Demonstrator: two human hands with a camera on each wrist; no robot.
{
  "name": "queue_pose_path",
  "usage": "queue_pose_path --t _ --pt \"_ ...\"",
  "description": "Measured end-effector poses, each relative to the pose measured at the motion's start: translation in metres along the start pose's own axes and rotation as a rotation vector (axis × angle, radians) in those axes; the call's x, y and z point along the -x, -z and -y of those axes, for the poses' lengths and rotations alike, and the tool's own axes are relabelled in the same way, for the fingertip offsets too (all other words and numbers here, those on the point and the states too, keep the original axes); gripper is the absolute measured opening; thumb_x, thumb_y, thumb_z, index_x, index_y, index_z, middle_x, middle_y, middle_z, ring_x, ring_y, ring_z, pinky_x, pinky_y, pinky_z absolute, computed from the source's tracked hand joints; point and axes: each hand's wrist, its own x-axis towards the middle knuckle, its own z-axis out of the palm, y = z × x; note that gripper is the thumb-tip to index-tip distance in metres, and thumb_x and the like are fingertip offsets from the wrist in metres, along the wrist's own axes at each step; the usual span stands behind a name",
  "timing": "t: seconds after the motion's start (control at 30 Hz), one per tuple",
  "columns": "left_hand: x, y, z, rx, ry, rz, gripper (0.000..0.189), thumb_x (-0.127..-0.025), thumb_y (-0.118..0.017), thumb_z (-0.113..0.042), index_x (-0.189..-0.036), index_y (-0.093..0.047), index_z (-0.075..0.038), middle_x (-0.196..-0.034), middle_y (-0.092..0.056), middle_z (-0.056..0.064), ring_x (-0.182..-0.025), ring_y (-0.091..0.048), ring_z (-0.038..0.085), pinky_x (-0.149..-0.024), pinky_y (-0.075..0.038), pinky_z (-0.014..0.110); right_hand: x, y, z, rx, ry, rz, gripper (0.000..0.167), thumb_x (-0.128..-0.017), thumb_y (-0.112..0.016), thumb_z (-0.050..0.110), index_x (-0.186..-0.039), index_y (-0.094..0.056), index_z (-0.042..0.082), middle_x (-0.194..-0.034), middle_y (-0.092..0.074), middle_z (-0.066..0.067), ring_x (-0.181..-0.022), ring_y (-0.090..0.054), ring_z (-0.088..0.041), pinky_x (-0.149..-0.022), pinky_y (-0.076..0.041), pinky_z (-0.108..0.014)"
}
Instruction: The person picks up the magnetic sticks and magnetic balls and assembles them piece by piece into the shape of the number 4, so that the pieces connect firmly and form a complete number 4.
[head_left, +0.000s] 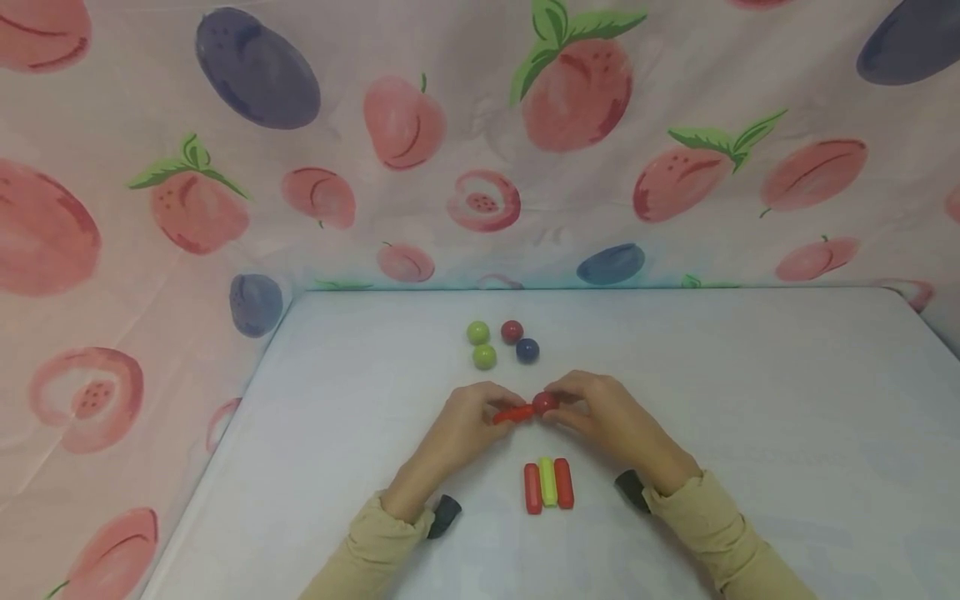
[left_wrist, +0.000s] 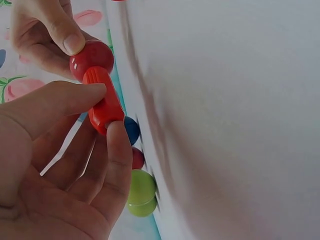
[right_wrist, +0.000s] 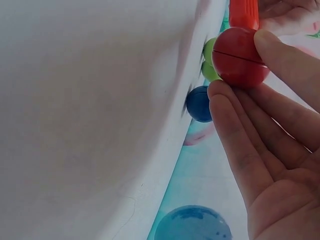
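Observation:
Between thumb and fingers my left hand (head_left: 471, 421) pinches a short red rod (left_wrist: 104, 100) with a ridged end. A glossy red ball (right_wrist: 239, 57) with a thin seam is pinched in the fingertips of my right hand (head_left: 611, 418). In the left wrist view the rod's ridged end meets the ball, and both are held above the white table (head_left: 360, 350). Behind the hands lie two green balls (head_left: 484, 357), another red ball (head_left: 512, 332) and a blue ball (head_left: 527, 351). Nearer the front, two red rods (head_left: 564, 483) flank a yellow-green rod (head_left: 548, 482), side by side.
A fruit-printed cloth (head_left: 480, 133) hangs behind the table's far edge and along its left side. Dark pieces (head_left: 445, 517) stick out beneath both wrists, by the beige sleeves (head_left: 375, 542).

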Motion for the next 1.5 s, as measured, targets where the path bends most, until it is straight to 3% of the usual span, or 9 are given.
queue_pose_path --t 0.53,0.97,1.27,1.5 --pt "-0.007 -0.003 0.008 0.000 -0.011 0.037 0.028 -0.087 -0.073 -0.004 -0.113 -0.075 -0.013 -0.109 -0.073 -0.002 -0.099 -0.064 0.014 -0.085 -0.054 0.027 -0.002 0.000 -0.005 0.019 0.001 0.047 0.027 -0.082 -0.082 0.017 -0.108 -0.076 0.010 -0.094 -0.074 0.004 -0.092 -0.069 -0.015 -0.088 -0.057 -0.040" --pt "-0.009 -0.003 0.008 -0.021 -0.013 0.021 0.026 -0.087 -0.074 -0.005 -0.111 -0.076 -0.015 -0.106 -0.074 -0.003 -0.101 -0.065 0.013 -0.089 -0.054 0.029 -0.003 0.001 -0.004 0.007 -0.017 0.035 0.025 -0.081 -0.083 0.016 -0.103 -0.077 0.008 -0.091 -0.074 0.003 -0.086 -0.068 -0.014 -0.085 -0.057 -0.038" --pt "-0.011 0.001 0.009 -0.063 -0.017 0.011 0.022 -0.087 -0.074 -0.007 -0.107 -0.077 -0.014 -0.107 -0.074 0.000 -0.087 -0.062 0.013 -0.076 -0.051 0.024 -0.003 0.003 -0.007 0.004 -0.075 0.055 0.028 -0.081 -0.083 0.019 -0.106 -0.076 0.010 -0.094 -0.073 0.004 -0.090 -0.068 -0.015 -0.086 -0.057 -0.039" --pt "-0.008 0.005 0.010 -0.077 -0.013 0.003 0.020 -0.088 -0.073 -0.010 -0.107 -0.077 -0.016 -0.108 -0.074 -0.002 -0.091 -0.063 0.013 -0.077 -0.051 0.025 -0.003 0.003 -0.008 -0.001 -0.104 0.055 0.029 -0.082 -0.082 0.020 -0.108 -0.076 0.009 -0.095 -0.073 0.002 -0.091 -0.067 -0.016 -0.086 -0.057 -0.040"
